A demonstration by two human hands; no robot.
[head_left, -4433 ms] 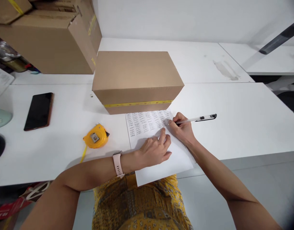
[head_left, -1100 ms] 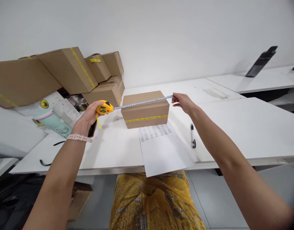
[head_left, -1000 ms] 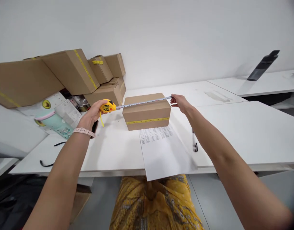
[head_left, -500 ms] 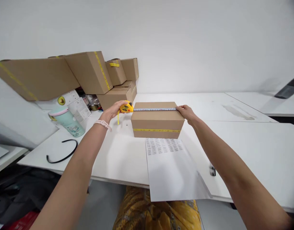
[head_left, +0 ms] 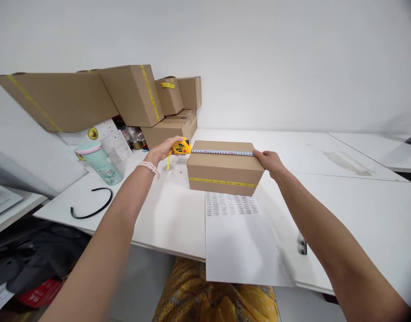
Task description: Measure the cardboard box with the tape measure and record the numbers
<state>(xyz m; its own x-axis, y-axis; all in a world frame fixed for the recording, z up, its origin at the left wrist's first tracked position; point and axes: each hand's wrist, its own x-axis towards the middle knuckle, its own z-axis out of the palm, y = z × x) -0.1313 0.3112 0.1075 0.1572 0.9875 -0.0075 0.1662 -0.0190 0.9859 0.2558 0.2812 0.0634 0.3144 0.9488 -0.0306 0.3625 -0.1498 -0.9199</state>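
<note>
A brown cardboard box (head_left: 224, 172) with a yellow tape band stands on the white table (head_left: 342, 201). My left hand (head_left: 163, 151) is closed round a yellow tape measure (head_left: 181, 147) at the box's left top edge. Its white blade (head_left: 222, 152) lies stretched across the box's top. My right hand (head_left: 270, 161) pinches the blade's end at the box's right top corner. A sheet of paper (head_left: 240, 237) with rows of handwritten figures lies in front of the box and overhangs the table's near edge.
A pen (head_left: 302, 245) lies right of the paper, partly hidden by my right arm. Several cardboard boxes (head_left: 124, 96) are stacked at the back left. A teal cup (head_left: 99, 163) and a black curved band (head_left: 91, 208) sit on the left.
Earlier my right hand wrote on the paper with the pen. Since then both hands took up the tape measure and lowered the stretched blade onto the box's top.
</note>
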